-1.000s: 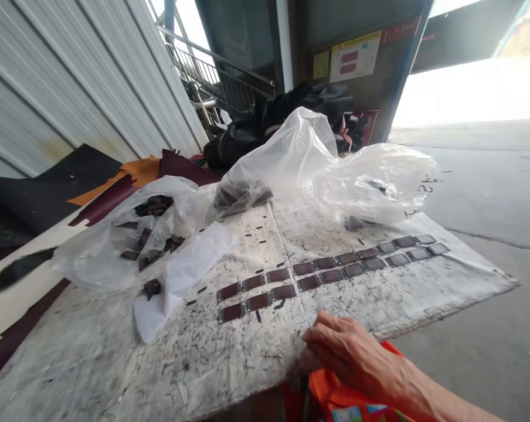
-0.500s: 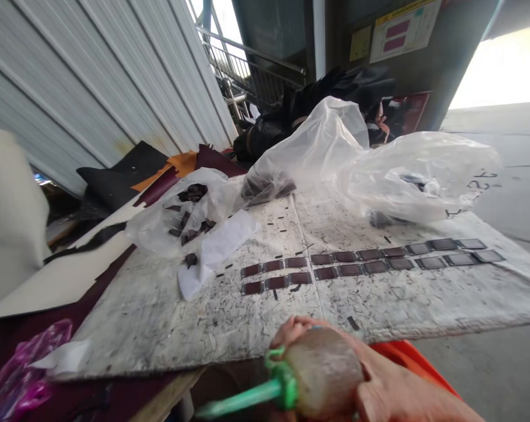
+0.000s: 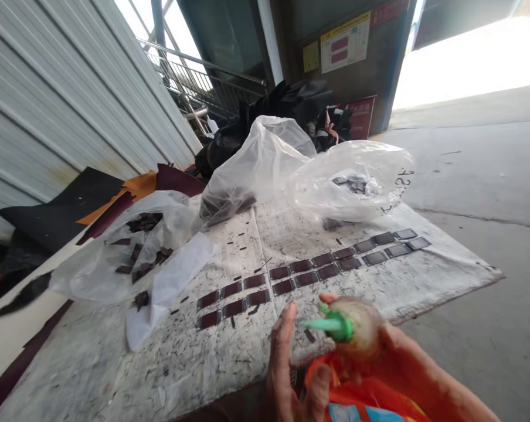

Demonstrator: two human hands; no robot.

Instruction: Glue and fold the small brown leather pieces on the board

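Note:
A squeeze bottle (image 3: 360,323) with a green cap and long green nozzle lies in my right hand (image 3: 399,349), whose fingers wrap round its body. The nozzle points left, above the board's front edge. My left hand (image 3: 286,366) is just left of the nozzle tip, its fingers apart and nothing in them. Beyond both hands, two rows of small dark brown rectangular pieces (image 3: 284,286) with pale edges run across the white, scrap-littered board (image 3: 168,363). A small dark strip (image 3: 309,335) lies near my left hand.
Clear plastic bags stand along the board's back: one with dark pieces (image 3: 146,252) at left, a tall one (image 3: 265,158), and one with lettering (image 3: 357,176) at right. White paper (image 3: 172,287) lies at left. An orange-red bag (image 3: 370,392) is below my hands.
My left hand has come into clear view, open beside the nozzle. The bottle in my right hand has moved up and right. The view has swung right and tilted.

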